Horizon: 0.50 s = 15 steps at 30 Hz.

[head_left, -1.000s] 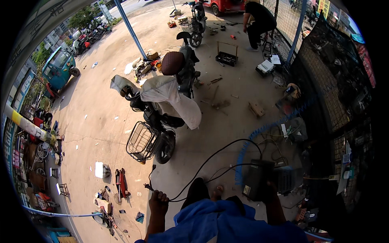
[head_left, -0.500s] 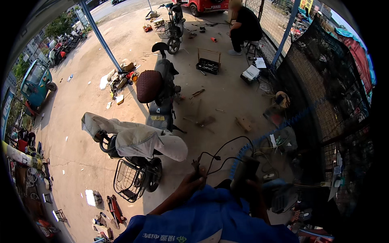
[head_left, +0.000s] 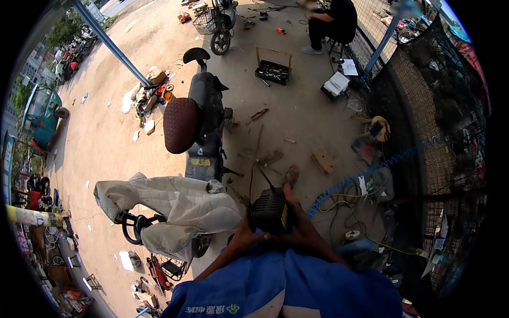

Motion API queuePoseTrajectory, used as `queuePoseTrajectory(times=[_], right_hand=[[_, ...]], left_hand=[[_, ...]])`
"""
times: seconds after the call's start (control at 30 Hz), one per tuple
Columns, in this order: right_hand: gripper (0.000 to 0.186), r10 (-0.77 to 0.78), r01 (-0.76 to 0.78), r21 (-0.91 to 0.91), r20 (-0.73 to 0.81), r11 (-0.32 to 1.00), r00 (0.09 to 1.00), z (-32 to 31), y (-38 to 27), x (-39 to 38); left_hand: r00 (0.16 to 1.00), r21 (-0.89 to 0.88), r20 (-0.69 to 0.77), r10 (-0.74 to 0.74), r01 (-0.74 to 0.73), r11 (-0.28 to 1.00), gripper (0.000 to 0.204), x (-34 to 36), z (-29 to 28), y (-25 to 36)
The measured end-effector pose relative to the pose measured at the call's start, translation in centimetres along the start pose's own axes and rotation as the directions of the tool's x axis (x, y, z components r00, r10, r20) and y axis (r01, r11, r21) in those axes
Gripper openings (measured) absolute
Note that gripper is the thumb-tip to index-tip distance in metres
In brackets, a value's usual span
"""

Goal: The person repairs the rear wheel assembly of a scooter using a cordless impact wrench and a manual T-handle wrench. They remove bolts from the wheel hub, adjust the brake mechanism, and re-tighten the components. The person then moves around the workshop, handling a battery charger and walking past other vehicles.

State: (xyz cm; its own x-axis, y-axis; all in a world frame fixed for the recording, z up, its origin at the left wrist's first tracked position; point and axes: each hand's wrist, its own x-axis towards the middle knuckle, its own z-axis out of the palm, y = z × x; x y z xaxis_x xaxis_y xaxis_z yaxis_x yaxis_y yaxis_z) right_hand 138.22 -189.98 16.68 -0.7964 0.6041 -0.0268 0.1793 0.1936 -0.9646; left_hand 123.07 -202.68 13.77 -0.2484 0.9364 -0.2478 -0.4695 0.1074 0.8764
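A black box-shaped charger [head_left: 269, 212] with a cable rising from its far end is in front of my body. My left hand [head_left: 247, 233] grips its near left side, fingers closed and partly hidden behind it. Along its right side my right hand [head_left: 298, 225] is closed on it too. To the left stands an electric scooter [head_left: 204, 159] with a grey quilted cover [head_left: 169, 212] over its front and a brown seat [head_left: 182, 125]. My sandalled foot [head_left: 291, 175] shows just beyond the charger.
A blue coiled hose [head_left: 366, 170] runs across the right side. An open black toolbox [head_left: 273, 72], pliers [head_left: 259, 114] and a wooden block [head_left: 322, 160] lie on the floor ahead. A person [head_left: 335, 24] sits on a stool at the far right, by a mesh fence.
The charger has moved left from my right side to the middle, and my left hand has joined my right on it. The loose cable loops no longer spread to the right; my view has shifted.
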Motion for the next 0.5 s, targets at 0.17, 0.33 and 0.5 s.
queuePoseTrajectory(times=[0.17,0.33,0.5], right_hand=[[0.084,-0.003,0.023,-0.128,0.154,0.992,0.988,-6.4,1.0,10.1],[0.090,0.145,-0.130,-0.089,0.196,0.988,0.970,-12.9,1.4,16.7],[0.095,0.164,-0.147,-0.095,0.206,0.985,0.965,-16.7,3.4,21.6]], left_hand=[[0.991,0.047,-0.130,-0.016,0.022,0.999,0.091,9.7,1.7,3.5],[0.986,0.093,-0.132,-0.100,0.112,0.989,0.087,19.0,3.6,5.3],[0.992,0.145,-0.125,-0.013,0.032,0.989,0.095,25.7,4.5,6.3]])
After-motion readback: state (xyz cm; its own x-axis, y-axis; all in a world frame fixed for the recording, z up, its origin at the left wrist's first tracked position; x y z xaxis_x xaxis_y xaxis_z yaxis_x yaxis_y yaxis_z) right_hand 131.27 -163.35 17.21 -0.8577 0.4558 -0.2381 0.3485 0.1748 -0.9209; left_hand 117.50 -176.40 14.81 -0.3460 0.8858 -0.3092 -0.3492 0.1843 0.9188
